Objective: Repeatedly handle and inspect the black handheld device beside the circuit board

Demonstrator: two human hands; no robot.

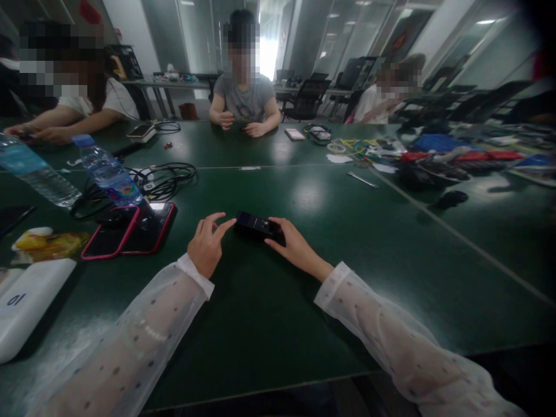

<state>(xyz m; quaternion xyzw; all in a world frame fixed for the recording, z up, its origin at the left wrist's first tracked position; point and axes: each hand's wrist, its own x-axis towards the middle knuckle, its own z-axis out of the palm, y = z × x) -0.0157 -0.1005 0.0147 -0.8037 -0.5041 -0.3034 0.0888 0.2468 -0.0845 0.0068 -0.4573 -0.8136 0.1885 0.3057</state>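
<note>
A small black device with a lit screen lies on the green table in front of me, screen up. My right hand grips its right end, thumb on the near side and fingers on the far side. At the device's left end is my left hand, its fingers apart and the index fingertip at or very near the corner. Whether that fingertip touches the device I cannot tell. Sheer white dotted sleeves cover both forearms.
Left of my hands lie two red-edged phones, a black cable coil, a water bottle and a white power bank. A wrench and cluttered cables are farther right. Other people sit across the green table.
</note>
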